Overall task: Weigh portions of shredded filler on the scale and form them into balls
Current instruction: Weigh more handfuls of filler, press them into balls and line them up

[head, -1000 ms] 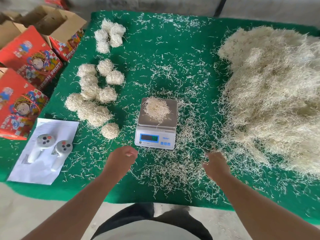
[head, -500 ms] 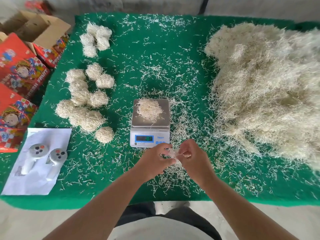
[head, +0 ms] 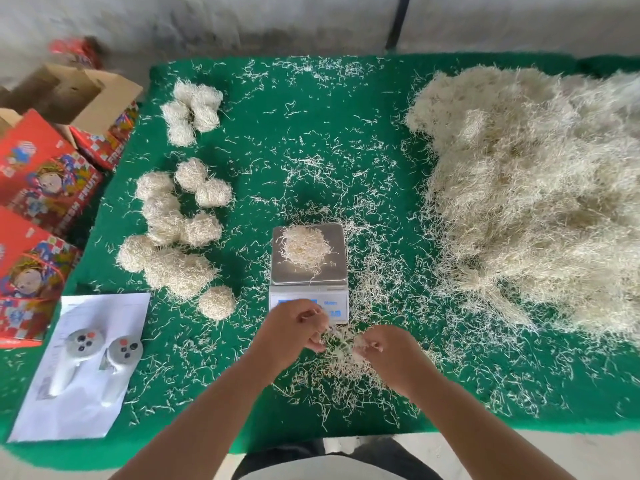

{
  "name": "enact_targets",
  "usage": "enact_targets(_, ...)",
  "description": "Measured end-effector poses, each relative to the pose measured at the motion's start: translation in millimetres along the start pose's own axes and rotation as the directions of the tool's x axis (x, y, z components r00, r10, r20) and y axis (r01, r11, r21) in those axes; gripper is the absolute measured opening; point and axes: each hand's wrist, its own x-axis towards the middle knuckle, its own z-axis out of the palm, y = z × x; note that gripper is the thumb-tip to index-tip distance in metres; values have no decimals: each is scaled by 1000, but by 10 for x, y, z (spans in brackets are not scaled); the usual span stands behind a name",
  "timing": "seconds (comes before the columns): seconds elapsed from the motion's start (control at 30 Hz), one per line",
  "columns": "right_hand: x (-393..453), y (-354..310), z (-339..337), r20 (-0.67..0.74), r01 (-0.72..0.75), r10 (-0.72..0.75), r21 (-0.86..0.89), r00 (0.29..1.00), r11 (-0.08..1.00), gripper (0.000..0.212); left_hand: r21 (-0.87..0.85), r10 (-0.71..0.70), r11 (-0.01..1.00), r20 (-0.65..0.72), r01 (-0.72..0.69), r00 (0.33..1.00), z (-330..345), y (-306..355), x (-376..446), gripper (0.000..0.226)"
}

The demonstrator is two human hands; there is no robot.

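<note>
scale (head: 309,271) display — behind left hand (head: 294,329)

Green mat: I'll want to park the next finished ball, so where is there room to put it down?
Roomiest: the strip between the finished balls and the scale, and the mat behind the scale, both only littered with strands. Crowded: the big filler pile on the right, the paper with two controllers front-left.

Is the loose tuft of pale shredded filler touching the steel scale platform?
Touching. In the head view the pale tuft rests directly on the steel platform.
</note>
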Motion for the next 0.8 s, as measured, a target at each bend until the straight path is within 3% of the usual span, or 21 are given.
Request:
enact_targets(0.13,130,362,-193,-86,-207,198,-111,976,972,17,-5,41,999,-114,-42,993,-495,185,222,7)
enact_targets(0.3,190,532,-422,-126,-374,362,-97,924,922,36,-90,142,983,-174,-160,974,-800,539,756,13)
enact_targets(0.4,206,440,-431,-120,-387,373,-118,920,915,58,-82,119,986,-262,-145,958,-885,579,1194,9)
enact_targets(0.47,223,368,-416,-133,-383,368,-107,920,918,63,-25,49,998,-237,-56,970,-900,485,1414,6)
enact_targets(0.6,274,284,-379,-169,-369,348,-119,922,922,62,179,14,984,-189,20,982,-954,209,1486,18)
enact_targets(0.73,340,230,-371,-195,-339,312,-121,930,933,56,247,83,969,-244,-21,966,-1142,68,1327,27)
enact_targets(0.8,372,186,-385,-206,-319,286,-152,936,936,52,191,65,982,-294,-8,954,-1256,-18,1192,22)
